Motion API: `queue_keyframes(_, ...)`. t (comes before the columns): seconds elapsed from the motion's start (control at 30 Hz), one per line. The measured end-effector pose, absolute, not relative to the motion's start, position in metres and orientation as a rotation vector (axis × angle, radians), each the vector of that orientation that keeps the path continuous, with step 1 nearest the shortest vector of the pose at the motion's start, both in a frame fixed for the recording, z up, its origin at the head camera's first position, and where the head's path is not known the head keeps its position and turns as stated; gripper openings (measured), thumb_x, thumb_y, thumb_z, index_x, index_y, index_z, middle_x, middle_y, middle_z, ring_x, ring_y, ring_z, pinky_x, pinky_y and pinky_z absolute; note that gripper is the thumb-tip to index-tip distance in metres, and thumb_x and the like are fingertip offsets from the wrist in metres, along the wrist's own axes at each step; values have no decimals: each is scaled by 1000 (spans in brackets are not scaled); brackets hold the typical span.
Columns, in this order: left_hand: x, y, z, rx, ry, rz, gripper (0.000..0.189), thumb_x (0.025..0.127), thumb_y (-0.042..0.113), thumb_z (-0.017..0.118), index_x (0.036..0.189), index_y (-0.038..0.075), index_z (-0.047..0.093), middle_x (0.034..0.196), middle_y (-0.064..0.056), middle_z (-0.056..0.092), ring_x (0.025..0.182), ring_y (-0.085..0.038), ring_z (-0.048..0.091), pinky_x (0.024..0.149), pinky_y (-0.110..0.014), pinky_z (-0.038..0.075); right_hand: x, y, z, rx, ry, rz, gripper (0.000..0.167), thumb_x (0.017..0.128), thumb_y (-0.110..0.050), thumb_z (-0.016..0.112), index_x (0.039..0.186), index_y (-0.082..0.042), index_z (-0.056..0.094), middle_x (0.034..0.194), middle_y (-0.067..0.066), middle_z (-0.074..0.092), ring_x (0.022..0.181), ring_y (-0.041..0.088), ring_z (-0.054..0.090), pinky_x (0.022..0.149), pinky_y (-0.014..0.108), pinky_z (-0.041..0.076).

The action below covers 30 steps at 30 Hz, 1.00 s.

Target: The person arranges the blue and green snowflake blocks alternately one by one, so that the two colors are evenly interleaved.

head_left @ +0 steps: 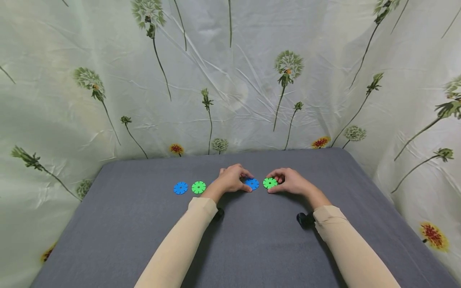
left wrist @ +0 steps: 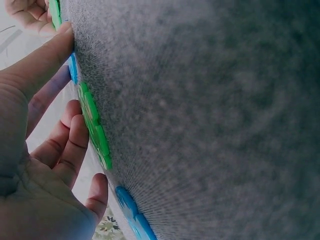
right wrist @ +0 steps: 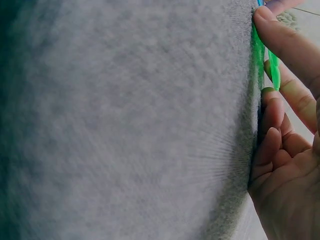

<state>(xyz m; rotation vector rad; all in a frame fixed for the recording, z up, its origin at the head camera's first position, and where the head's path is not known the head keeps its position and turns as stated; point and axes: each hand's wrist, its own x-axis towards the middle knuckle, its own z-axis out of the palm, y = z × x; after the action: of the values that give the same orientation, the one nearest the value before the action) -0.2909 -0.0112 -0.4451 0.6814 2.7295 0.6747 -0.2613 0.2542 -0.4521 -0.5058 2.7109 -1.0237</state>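
Observation:
My left hand (head_left: 230,179) holds a blue notched disc (head_left: 252,184) by its edges, between thumb and index finger, at the table surface. To its right, my right hand (head_left: 291,182) pinches a green notched disc (head_left: 270,183). In the right wrist view that green disc (right wrist: 274,72) stands slightly off the cloth, with a green reflection below it. Beneath the left hand, the left wrist view shows another green disc (left wrist: 94,125) and a blue disc (left wrist: 134,212); the hand and wrist mostly hide these in the head view.
Further left in the same row lie a blue disc (head_left: 181,188) and a green disc (head_left: 199,187), flat on the grey cloth-covered table (head_left: 252,248). A pale floral curtain (head_left: 245,80) hangs behind the table. Black wrist cameras (head_left: 305,220) sit under both wrists.

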Motion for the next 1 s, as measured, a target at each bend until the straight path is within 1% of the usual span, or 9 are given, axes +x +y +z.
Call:
queue_keyframes(0.17, -291, -11, -445, 680, 2730, 682, 42, 88, 38, 91, 128, 33, 81, 127, -2, 67, 120, -22, 64, 102, -53, 36, -261, 253, -452, -493, 2713, -1021, 45, 88, -25, 91, 126, -8, 77, 97, 4, 62, 84, 17, 52, 79, 32, 43)
queue_keyframes(0.4, -291, -10, -447, 678, 2733, 674, 43, 88, 39, 91, 129, 33, 80, 127, -3, 67, 121, -22, 64, 102, -52, 36, -262, 252, -451, -526, 2707, -1027, 46, 88, -24, 91, 127, -5, 76, 96, 5, 59, 84, 17, 49, 78, 33, 41)
queue_keyframes(0.73, -289, -10, -444, 678, 2736, 668, 43, 88, 39, 91, 130, 32, 80, 130, -3, 68, 124, -23, 65, 102, -51, 36, -265, 252, -454, -530, 2706, -989, 48, 89, -25, 90, 130, -6, 74, 97, 4, 57, 88, 18, 48, 81, 35, 40)
queue_keyframes(1.0, -290, -10, -448, 685, 2749, 652, 42, 88, 40, 91, 129, 33, 80, 130, -3, 68, 125, -23, 64, 98, -48, 36, -265, 253, -457, -536, 2691, -1001, 48, 90, -26, 90, 132, -7, 74, 98, 4, 55, 89, 18, 47, 82, 35, 40)
